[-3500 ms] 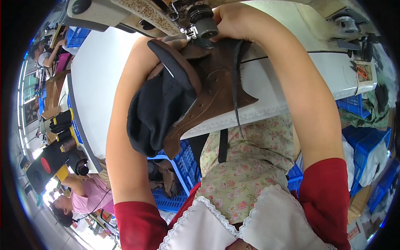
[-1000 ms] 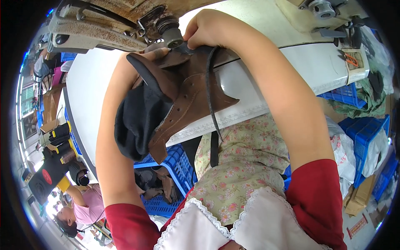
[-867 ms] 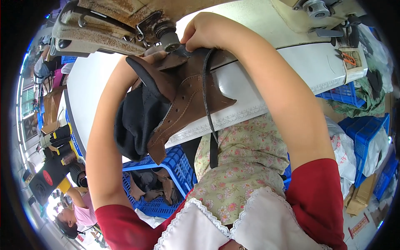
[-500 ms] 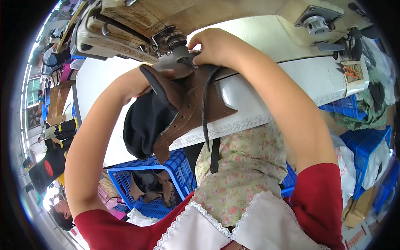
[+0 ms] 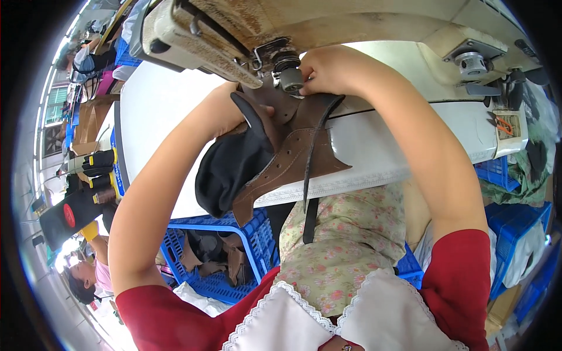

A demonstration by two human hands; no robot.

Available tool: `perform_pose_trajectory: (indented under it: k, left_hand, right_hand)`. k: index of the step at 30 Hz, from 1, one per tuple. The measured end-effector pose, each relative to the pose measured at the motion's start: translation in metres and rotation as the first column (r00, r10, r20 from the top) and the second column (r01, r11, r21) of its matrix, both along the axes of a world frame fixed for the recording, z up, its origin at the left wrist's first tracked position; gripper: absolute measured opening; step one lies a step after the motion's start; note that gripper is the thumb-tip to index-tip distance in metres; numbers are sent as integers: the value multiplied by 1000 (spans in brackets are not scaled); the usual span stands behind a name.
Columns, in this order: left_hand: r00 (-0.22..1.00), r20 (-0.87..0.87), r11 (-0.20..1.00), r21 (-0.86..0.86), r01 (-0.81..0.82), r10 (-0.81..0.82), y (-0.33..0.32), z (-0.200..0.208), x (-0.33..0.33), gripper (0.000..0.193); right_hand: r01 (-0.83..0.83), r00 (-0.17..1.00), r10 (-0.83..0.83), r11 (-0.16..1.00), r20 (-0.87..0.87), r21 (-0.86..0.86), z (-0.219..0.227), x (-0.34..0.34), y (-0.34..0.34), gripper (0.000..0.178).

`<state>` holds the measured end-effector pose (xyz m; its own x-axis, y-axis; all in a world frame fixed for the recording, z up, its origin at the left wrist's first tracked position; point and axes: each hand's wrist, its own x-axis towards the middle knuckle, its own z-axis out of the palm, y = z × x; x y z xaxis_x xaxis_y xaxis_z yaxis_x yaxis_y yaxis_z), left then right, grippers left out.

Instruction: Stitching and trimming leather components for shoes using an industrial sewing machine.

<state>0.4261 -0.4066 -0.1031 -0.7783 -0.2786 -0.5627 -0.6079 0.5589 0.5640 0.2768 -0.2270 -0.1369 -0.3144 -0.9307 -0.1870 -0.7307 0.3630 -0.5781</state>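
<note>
A brown leather shoe upper with a black fabric lining lies under the head of a worn cream sewing machine. My left hand grips the upper's left side by its dark collar edge. My right hand pinches the leather right beside the machine's dark roller foot. A thin dark strap hangs from the upper over the table's front edge.
The white sewing table carries a ruler strip along its front. A blue crate with brown leather pieces stands below left. More blue crates are at the right. Another person sits at the lower left.
The view has shifted, so the machine head and the upper now sit further right. Both hands have kept their hold on the upper at the roller foot.
</note>
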Motion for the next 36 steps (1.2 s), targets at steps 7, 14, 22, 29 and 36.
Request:
perform_pose_trajectory:
  k: [7,14,22,29,36]
  left_hand:
    - [989,-122,993,-95,76,-88,-22,-30,8,74]
    - [994,-39,992,-85,95,-98,-22,-24,3,73]
    - [977,-137,972,-190,138,-166,-17,-25,4,70]
    - [998,-53,992,-123,39,-46,-17,-29,5,57]
    - [997,-53,990,-134,52,-59,-13,-17,5,49]
  right_hand:
    - [-31,999,29,998,40,58,8,0,-4,33]
    - [-84,994,87,995,66,-50,1,-8,1,33]
    - [-31,964,92,971,-250,238,22,18,-14,36]
    - [-64,991,79,989,-111,134,27,19,-2,33]
    - [-232,891,189,971,-414,-54,25,43,6,13]
